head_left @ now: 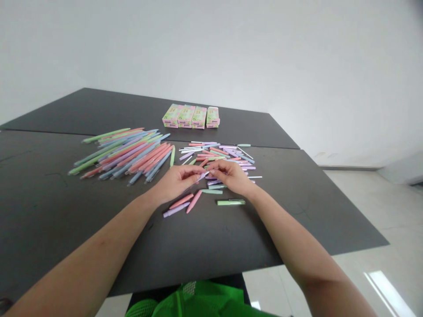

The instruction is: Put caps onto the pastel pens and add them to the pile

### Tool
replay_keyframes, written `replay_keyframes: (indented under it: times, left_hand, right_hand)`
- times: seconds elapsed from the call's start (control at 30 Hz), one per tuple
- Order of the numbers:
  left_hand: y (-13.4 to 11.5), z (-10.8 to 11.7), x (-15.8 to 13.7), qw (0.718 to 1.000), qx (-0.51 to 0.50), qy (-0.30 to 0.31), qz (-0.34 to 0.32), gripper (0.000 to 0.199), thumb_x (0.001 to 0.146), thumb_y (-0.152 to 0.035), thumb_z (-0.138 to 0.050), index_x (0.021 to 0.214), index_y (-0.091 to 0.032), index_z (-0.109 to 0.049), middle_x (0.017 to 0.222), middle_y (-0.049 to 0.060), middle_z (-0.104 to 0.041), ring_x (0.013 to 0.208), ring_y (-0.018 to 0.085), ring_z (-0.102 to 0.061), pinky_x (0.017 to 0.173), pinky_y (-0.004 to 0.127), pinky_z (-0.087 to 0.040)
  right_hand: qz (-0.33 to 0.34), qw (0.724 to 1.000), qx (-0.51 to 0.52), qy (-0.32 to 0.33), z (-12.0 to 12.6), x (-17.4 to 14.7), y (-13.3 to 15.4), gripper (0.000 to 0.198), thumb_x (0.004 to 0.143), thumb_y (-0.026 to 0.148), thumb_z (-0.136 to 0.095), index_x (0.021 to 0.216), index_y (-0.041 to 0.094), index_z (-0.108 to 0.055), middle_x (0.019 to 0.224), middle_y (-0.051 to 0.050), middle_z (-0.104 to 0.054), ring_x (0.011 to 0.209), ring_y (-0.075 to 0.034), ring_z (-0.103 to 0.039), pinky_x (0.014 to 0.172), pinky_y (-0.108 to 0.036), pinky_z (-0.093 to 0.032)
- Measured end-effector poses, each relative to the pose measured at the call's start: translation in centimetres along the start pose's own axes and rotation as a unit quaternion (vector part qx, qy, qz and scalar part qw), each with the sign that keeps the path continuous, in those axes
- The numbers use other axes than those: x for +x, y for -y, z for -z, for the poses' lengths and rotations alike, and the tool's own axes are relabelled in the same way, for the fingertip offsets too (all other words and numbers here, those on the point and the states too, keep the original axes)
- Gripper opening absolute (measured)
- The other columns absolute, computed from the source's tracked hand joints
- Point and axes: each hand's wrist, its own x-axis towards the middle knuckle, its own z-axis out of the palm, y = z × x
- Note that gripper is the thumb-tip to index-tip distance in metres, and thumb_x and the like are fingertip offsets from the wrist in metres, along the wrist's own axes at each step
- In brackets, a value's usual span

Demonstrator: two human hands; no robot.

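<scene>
Pinching a lilac pen part [202, 176] with the fingers of your left hand [174, 182] and right hand [231, 177], you work above a dark, seamed tabletop [198, 246] strewn with pen pieces [194, 201], white wall [297, 57] beyond, glossy floor [357, 193] at right.

left grip [173, 180] and right grip [233, 176] hold a lilac pen part [202, 176] near loose pen pieces [248, 167].

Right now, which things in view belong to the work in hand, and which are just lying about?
Seemingly in the work:
- slim lilac piece, between the left hand and right hand
- loose pen parts and thin white sticks
- likely the heaped pens, similarly coloured

Seemingly just lying about:
- four boxes, untouched behind
</scene>
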Motion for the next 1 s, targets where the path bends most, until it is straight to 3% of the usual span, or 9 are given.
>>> replay_keyframes:
  times: [0.23, 0.37, 0.47, 0.63, 0.73, 0.83, 0.93, 1.0]
  left_hand:
    - [-0.1, -0.2, -0.2, 0.995, -0.083, 0.017, 0.044, 0.03, 0.082, -0.036, -0.065, 0.106, -0.019, -0.07, 0.089, 0.005, -0.072, 0.075, 0.015, -0.066, 0.065, 0.024, -0.051]
    - [0.1, -0.3, -0.6, 0.988, -0.131, 0.031, 0.08, 0.032, 0.083, -0.038, -0.065, 0.109, -0.02, -0.067, 0.072, 0.002, -0.069, 0.046, 0.009, -0.056, 0.041, 0.017, -0.04]
    - [0.3, -0.4, -0.7, 0.98, -0.169, 0.05, 0.097, 0.035, 0.084, -0.04, -0.065, 0.112, -0.02, -0.065, 0.069, 0.002, -0.068, 0.034, 0.006, -0.048, 0.032, 0.016, -0.031]
    - [0.3, -0.7, -0.7, 0.977, -0.177, 0.056, 0.104, 0.033, 0.082, -0.039, -0.066, 0.109, -0.019, -0.066, 0.067, 0.002, -0.067, 0.031, 0.006, -0.045, 0.03, 0.016, -0.029]
    - [0.2, -0.7, -0.5, 0.984, -0.145, 0.047, 0.096, 0.03, 0.082, -0.037, -0.066, 0.105, -0.019, -0.069, 0.067, 0.001, -0.065, 0.04, 0.008, -0.052, 0.037, 0.018, -0.037]
    - [-0.2, -0.6, -0.4, 0.988, -0.124, 0.017, 0.086, 0.028, 0.082, -0.034, -0.064, 0.105, -0.019, -0.07, 0.066, -0.001, -0.062, 0.048, 0.008, -0.055, 0.046, 0.019, -0.043]
    - [-0.6, -0.5, -0.3, 0.988, -0.121, -0.016, 0.097, 0.03, 0.083, -0.034, -0.062, 0.108, -0.019, -0.069, 0.066, -0.002, -0.059, 0.047, 0.008, -0.053, 0.045, 0.019, -0.04]
    - [-0.6, -0.4, -0.3, 0.986, -0.125, -0.041, 0.098, 0.031, 0.083, -0.033, -0.061, 0.109, -0.019, -0.069, 0.065, -0.002, -0.058, 0.046, 0.007, -0.051, 0.045, 0.019, -0.038]
  right_hand:
    - [-0.056, 0.987, 0.148, 0.009, -0.1, 0.1, -0.3, 0.016, 0.083, 0.03, -0.065, 0.09, 0.015, -0.066, 0.074, -0.002, -0.067, 0.067, -0.012, -0.062, 0.065, -0.025, -0.049]
    - [-0.079, 0.978, 0.195, 0.012, 0.0, 0.1, -0.1, 0.021, 0.079, 0.033, -0.07, 0.09, 0.015, -0.066, 0.074, -0.002, -0.069, 0.067, -0.011, -0.064, 0.067, -0.025, -0.052]
    - [-0.088, 0.974, 0.206, 0.017, 0.1, 0.1, 0.1, 0.022, 0.077, 0.033, -0.072, 0.089, 0.016, -0.067, 0.074, -0.002, -0.07, 0.067, -0.011, -0.065, 0.068, -0.025, -0.054]
    - [-0.088, 0.974, 0.208, 0.013, -0.1, 0.1, 0.0, 0.022, 0.075, 0.035, -0.074, 0.086, 0.016, -0.068, 0.074, -0.002, -0.071, 0.065, -0.011, -0.065, 0.066, -0.026, -0.055]
    - [-0.09, 0.974, 0.209, 0.017, -0.2, 0.1, 0.1, 0.024, 0.075, 0.036, -0.074, 0.086, 0.016, -0.068, 0.073, -0.002, -0.071, 0.067, -0.013, -0.066, 0.068, -0.027, -0.055]
    - [-0.08, 0.979, 0.187, 0.016, 0.2, 0.2, 0.4, 0.027, 0.079, 0.037, -0.068, 0.099, 0.018, -0.068, 0.076, -0.002, -0.071, 0.067, -0.012, -0.065, 0.067, -0.027, -0.054]
    - [-0.082, 0.983, 0.15, -0.062, 1.8, 0.4, 0.2, 0.032, 0.084, 0.035, -0.059, 0.112, 0.019, -0.064, 0.075, -0.001, -0.07, 0.061, -0.011, -0.062, 0.062, -0.026, -0.051]
    - [-0.097, 0.98, 0.097, -0.143, 3.2, 0.5, -0.3, 0.027, 0.083, 0.031, -0.056, 0.104, 0.017, -0.065, 0.073, -0.001, -0.069, 0.06, -0.011, -0.06, 0.06, -0.025, -0.049]
